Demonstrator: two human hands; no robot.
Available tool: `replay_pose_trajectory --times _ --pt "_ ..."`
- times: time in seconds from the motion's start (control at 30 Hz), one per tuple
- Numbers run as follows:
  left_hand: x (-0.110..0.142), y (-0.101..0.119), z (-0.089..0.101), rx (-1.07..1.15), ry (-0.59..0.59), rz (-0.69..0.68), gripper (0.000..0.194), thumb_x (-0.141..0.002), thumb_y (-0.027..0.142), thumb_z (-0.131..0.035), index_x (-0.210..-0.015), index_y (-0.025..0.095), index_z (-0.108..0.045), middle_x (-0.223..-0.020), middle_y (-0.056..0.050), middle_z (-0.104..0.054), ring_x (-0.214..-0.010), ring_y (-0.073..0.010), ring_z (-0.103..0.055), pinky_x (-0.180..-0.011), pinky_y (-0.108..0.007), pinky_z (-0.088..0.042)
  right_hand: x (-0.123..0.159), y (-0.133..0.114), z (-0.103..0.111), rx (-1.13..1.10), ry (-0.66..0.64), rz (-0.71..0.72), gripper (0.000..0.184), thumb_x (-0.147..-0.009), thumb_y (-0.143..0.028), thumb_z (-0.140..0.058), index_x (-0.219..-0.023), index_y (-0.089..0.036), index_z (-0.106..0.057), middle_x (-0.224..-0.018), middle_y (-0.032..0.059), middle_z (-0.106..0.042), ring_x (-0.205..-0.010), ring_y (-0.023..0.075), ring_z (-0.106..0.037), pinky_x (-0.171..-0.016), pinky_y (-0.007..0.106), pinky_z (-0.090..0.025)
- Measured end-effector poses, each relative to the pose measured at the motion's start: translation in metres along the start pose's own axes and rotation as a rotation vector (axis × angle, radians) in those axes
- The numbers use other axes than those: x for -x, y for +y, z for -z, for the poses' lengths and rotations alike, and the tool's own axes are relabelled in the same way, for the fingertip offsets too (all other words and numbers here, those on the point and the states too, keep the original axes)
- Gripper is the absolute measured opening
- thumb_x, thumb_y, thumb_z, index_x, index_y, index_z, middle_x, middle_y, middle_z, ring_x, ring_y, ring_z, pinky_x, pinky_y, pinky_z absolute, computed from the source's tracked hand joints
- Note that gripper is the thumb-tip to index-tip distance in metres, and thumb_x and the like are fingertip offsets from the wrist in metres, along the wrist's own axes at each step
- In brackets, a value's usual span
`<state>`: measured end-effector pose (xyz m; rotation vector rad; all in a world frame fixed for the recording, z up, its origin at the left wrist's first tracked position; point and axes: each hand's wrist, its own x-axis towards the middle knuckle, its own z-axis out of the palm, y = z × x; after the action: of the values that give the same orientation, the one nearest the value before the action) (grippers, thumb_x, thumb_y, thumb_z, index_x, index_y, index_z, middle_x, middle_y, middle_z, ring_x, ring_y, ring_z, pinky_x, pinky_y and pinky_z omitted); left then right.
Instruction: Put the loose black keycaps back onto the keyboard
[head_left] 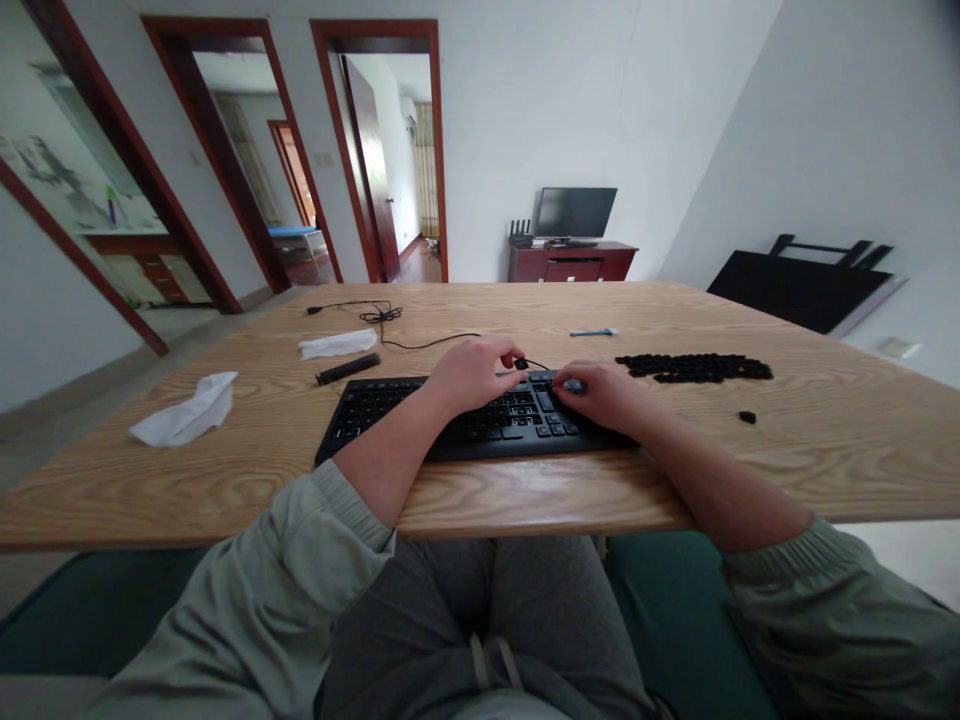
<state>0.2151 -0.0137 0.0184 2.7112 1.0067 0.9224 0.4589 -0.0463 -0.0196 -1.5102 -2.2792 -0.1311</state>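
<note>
1. Pinching a small black piece between thumb and fingertips, the left hand is almost closed and sits just above the top edge of a black keyboard. A thin black wire runs from the piece toward the right hand.
2. Curled into a narrow shape, the right hand lies over the keyboard's right end, its fingertips at a small grey object. Whether it grips that object, I cannot tell.
3. The keyboard lies flat near the front edge of a wooden bench, between the forearms.
4. Right of the hands, loose black keycaps form a long heap, with a single keycap apart from it. A blue-handled tool lies farther back.
5. Left of the keyboard lie a coiled black cable, a folded white tissue, a black bar and a crumpled tissue.
</note>
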Motion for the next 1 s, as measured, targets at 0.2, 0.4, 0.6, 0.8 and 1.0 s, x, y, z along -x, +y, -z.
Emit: replay_pose_trajectory --times 0.2,0.4,0.6,0.8,1.0 --pt "-0.0003 0.0003 -0.0008 -0.002 -0.003 0.003 0.023 -0.087 0.035 -0.066 -0.104 0.020 -0.071 -0.095 -0.003 -0.074 -0.072 -0.0147 -0.065 -0.072 -0.028 -0.049 -0.0005 -0.0015 0.0002 0.007 -0.017 0.023 0.022 -0.090 -0.027 -0.055 -0.099 -0.024 -0.075 -0.101 0.0056 -0.076 -0.089 0.0225 -0.069 -0.080 0.033 -0.050" --pt "-0.0009 -0.0032 -0.0030 0.002 -0.004 -0.012 0.024 -0.088 0.036 -0.065 -0.104 0.019 -0.071 -0.095 -0.004 -0.074 -0.072 -0.0145 -0.065 -0.070 -0.028 -0.049 -0.0003 0.0013 -0.0006 0.004 0.001 0.046 0.022 -0.090 -0.028 -0.057 -0.102 -0.023 -0.075 -0.100 0.0061 -0.076 -0.091 0.0219 -0.069 -0.081 0.032 -0.050" --pt "-0.0009 -0.0040 -0.0036 0.003 0.003 -0.018 0.025 -0.088 0.037 -0.065 -0.104 0.019 -0.071 -0.095 -0.003 -0.074 -0.071 -0.0144 -0.064 -0.068 -0.027 -0.047 -0.0017 0.0011 0.0006 -0.015 -0.009 0.044 0.021 -0.089 -0.026 -0.058 -0.099 -0.022 -0.076 -0.098 0.0059 -0.076 -0.089 0.0222 -0.069 -0.082 0.032 -0.051" --pt "-0.0013 -0.0044 -0.0040 0.002 -0.006 -0.022 0.025 -0.087 0.036 -0.066 -0.105 0.019 -0.071 -0.095 -0.003 -0.074 -0.070 -0.0138 -0.064 -0.067 -0.027 -0.047 -0.0049 0.0035 -0.0008 -0.014 -0.018 0.082 0.020 -0.088 -0.025 -0.058 -0.098 -0.023 -0.076 -0.099 0.0062 -0.075 -0.090 0.0229 -0.069 -0.082 0.034 -0.050" --pt "-0.0013 -0.0051 -0.0047 0.010 -0.001 -0.021 0.024 -0.087 0.035 -0.066 -0.104 0.019 -0.070 -0.095 -0.003 -0.074 -0.070 -0.0134 -0.063 -0.068 -0.027 -0.047 -0.0051 0.0052 -0.0005 -0.034 -0.029 0.076 0.020 -0.089 -0.027 -0.059 -0.100 -0.023 -0.075 -0.099 0.0055 -0.076 -0.090 0.0229 -0.069 -0.083 0.034 -0.051"
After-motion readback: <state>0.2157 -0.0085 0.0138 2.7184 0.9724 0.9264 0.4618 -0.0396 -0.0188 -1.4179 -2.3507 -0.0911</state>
